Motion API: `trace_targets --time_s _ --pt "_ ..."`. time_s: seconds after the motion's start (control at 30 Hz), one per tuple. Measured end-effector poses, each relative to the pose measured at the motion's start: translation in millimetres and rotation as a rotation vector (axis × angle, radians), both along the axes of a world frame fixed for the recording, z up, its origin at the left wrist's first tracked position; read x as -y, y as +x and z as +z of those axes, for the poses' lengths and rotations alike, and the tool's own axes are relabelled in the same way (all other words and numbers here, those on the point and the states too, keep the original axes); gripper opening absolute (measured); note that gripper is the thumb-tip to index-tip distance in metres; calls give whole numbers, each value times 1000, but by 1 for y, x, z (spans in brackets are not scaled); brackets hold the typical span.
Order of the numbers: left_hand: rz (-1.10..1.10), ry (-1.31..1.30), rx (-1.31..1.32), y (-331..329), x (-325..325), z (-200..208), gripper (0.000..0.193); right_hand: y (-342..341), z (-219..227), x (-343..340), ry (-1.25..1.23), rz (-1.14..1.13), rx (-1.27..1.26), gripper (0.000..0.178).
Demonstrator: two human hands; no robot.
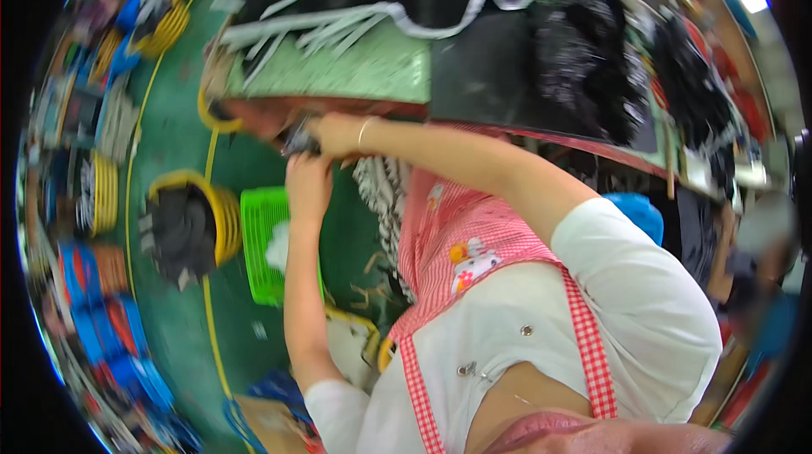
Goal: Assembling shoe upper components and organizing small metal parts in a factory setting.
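At the left end of the worktable, both hands are together at a small dark grey-black piece [299, 136], too blurred to name. My left hand [308, 171] is closed at its lower side. From the right, my right hand [340, 134], with a thin pale band at the wrist, is closed on the same piece. The fingertips of both hands are partly hidden and smeared. Just beyond them runs the reddish-brown edge of the worktable [355, 69], which has a green top. Long white strips [347, 19] lie across it, some hanging toward the near edge.
Below my hands, a bright green basket [258, 243] holds something white. Left of it, a yellow basket [227, 213] holds dark grey pieces [179, 230]. A black plastic bag [584, 57] lies on the table's right part. Another person [753, 243] is at the far right.
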State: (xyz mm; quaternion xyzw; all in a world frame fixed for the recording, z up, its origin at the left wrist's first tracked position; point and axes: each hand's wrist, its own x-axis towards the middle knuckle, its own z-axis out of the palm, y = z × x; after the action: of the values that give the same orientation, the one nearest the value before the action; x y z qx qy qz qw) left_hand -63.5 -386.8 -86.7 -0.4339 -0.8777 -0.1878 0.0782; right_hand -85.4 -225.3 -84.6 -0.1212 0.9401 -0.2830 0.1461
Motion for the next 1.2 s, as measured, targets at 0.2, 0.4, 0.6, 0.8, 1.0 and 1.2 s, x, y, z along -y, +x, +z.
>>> trace_targets --time_s 0.2,0.4,0.6,0.8,1.0,1.2 --pt "-89 -50 156 0 12 29 20 160 108 -76 -407 -91 -545 33" --pt "-269 152 837 40 -125 155 32 269 149 -283 -282 -1032 -634 9" --pt "-369 301 285 81 -320 147 110 294 118 -389 653 -1190 -102 37" --pt "-374 200 362 66 -411 118 115 285 127 -452 72 -944 -401 27" --pt "-443 222 868 16 -457 77 68 257 57 -488 132 -1057 -183 50" --pt "-324 -35 1237 11 -441 180 45 287 76 -440 -333 -981 -297 47"
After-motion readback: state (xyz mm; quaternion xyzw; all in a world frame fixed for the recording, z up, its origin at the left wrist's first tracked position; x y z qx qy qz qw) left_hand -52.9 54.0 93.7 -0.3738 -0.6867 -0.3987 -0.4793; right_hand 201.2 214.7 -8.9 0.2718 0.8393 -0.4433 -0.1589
